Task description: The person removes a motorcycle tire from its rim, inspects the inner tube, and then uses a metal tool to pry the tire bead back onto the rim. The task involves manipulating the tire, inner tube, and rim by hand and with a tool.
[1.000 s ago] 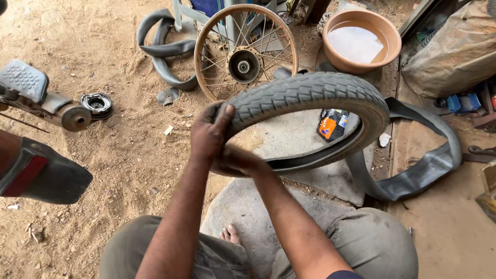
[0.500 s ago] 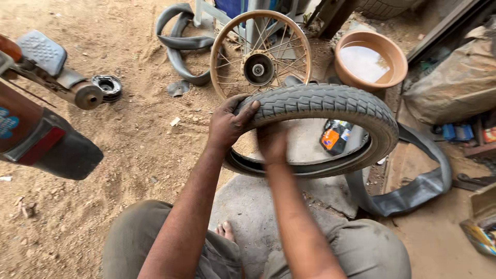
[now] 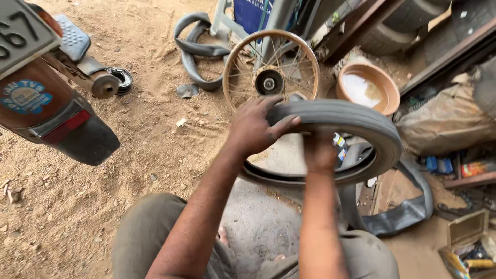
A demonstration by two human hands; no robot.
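Note:
A grey rubber tyre (image 3: pixel 356 121) is held up in front of me, tilted, above a flat stone slab (image 3: pixel 258 217). My left hand (image 3: pixel 256 126) grips its upper left tread with the fingers spread over the top. My right hand (image 3: pixel 319 150) reaches inside the tyre from below, its fingers hidden behind the rubber. Just beyond the tyre, a spoked wheel rim (image 3: pixel 270 70) with a tan edge stands upright on the ground.
The rear mudguard of a motorbike (image 3: pixel 49 111) juts in at the left. Inner tubes lie at the back (image 3: pixel 194 49) and at the right (image 3: pixel 408 212). A terracotta basin of water (image 3: pixel 368 89) sits right of the rim. Small tools and boxes crowd the right edge.
The tyre has turned in my hands and my view has shifted closer. My right hand has slid further into the tyre. The motorbike mudguard has come more into view at the left.

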